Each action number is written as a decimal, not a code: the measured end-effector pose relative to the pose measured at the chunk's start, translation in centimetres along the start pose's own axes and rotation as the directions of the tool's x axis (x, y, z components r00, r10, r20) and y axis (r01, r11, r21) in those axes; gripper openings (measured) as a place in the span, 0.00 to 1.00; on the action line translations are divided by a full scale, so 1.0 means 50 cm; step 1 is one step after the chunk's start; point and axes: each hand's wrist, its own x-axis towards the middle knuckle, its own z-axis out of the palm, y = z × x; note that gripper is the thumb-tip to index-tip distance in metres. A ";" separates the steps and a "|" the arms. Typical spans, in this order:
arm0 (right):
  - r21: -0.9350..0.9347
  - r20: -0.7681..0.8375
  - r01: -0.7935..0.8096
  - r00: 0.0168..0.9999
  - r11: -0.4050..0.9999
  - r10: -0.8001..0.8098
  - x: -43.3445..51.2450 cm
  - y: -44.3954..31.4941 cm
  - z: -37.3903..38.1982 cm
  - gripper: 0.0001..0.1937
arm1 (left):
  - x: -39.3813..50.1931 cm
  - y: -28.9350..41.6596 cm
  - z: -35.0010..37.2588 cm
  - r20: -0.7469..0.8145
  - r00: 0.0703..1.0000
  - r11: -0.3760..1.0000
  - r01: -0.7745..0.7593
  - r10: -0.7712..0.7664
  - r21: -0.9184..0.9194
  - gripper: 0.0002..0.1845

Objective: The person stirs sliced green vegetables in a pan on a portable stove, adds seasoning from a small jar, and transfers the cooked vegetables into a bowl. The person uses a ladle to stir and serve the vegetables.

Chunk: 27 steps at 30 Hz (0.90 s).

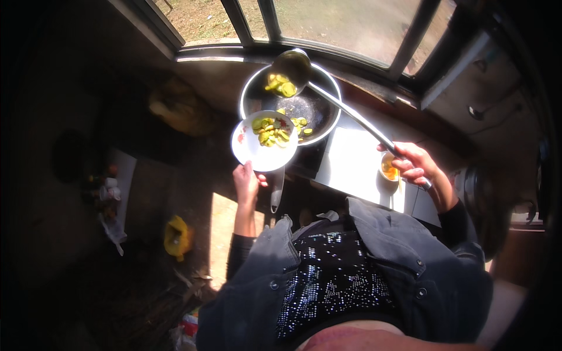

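Note:
My left hand (247, 180) grips the near rim of a white plate (259, 155) with a red printed pattern. Green and yellow vegetable slices (270, 131) lie on the plate's far half. In my right hand (412, 163) is the long metal handle of a ladle (298, 66), whose bowl is over the far side of a dark frying pan (314, 115). More slices (281, 85) sit in the ladle's bowl. The plate overlaps the pan's near left edge, and several slices (301, 125) remain on the pan's bottom beside it. The pan's handle (277, 193) points towards me.
A small bowl of orange food (388, 167) stands on the sunlit white tiled counter (349, 151), close to my right hand. Behind the pan runs a framed window (333, 39). A yellow bag or container (177, 237) is low on the left. A lidded metal pot (476, 188) stands at right.

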 end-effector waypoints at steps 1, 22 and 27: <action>-0.102 -0.076 -0.006 0.997 0.995 -0.001 -0.012 -0.001 0.021 0.21 | 0.014 0.003 0.016 0.025 1.000 1.000 -0.005 0.005 -0.009 0.18; -0.990 -0.103 -0.051 0.900 0.134 -0.423 -0.037 0.168 0.074 0.09 | 0.026 -0.001 0.078 0.033 0.999 0.999 -0.041 0.041 0.007 0.19; -0.876 -0.241 -0.064 0.917 0.479 -0.317 -0.039 0.157 0.062 0.11 | 0.028 -0.008 0.074 0.003 1.000 1.000 -0.018 0.018 0.006 0.19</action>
